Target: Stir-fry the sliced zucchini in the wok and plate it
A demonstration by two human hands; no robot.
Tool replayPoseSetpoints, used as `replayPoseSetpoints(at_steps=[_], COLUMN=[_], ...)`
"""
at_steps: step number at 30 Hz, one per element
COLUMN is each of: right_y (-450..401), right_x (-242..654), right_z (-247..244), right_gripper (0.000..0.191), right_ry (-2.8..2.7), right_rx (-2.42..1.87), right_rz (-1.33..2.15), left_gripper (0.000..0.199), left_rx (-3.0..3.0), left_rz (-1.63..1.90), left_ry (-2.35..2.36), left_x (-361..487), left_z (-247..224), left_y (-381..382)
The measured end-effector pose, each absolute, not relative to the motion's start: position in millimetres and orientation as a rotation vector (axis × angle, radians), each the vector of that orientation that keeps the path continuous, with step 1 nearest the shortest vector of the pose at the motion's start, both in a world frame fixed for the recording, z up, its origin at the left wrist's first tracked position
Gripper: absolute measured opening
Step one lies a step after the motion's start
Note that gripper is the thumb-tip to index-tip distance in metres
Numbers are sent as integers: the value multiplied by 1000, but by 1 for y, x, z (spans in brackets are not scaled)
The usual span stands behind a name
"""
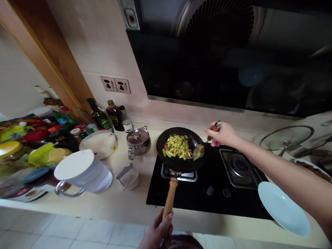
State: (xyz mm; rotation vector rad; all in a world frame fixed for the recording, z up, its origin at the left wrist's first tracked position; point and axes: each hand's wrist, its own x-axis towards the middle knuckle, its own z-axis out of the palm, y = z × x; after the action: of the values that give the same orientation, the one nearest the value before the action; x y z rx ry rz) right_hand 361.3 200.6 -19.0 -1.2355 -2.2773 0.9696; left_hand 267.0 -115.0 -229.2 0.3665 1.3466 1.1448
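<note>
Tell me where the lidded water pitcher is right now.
In the head view, the pitcher stands on the counter at the left, beside the small clear cup.

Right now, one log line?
left hand: grips wok handle | right hand: holds spatula in wok | food: in wok

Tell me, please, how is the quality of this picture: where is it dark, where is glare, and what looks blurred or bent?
Head view: dim overall, with the hood almost black and showing faint reflections; small glints on the plate and steel pot; jars soft at the left; pitcher leaning outward, probably wide-lens distortion.
</note>
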Motion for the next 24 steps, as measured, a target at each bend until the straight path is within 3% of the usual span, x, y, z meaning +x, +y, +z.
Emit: replayPoseSetpoints(at_steps=[5, 8, 11, 15, 20, 24], right_y=[193, 179, 184, 231, 259, 226], right_x=[363, 368, 383, 393, 383, 395], right_z=[-55, -74, -65, -55, -81, -83], right_gripper=[18, 16, 19, 18, 24, 29], right_ry=[-2046, -2094, -2336, -2282, -1857, -2036], right_rx=[-1258, -1048, -837, -984, -1100, -892], right_rz=[1053, 1168, 1116, 978, 1395, 1471], left_gripper=[58, 55, 54, 59, 63, 64], left_rx=[378, 363, 360, 353, 341, 334], left_rz=[1158, 1157, 1158, 1176, 1161, 1155], left_ry=[1340, 1321, 1301, 1330, 1335, 1340], left_x=[267, 267, 267, 268, 268, 267], left_z=[-229, -226, -224, -224, -228, -229], left_y=[-114, -115, -115, -114, -113, -113])
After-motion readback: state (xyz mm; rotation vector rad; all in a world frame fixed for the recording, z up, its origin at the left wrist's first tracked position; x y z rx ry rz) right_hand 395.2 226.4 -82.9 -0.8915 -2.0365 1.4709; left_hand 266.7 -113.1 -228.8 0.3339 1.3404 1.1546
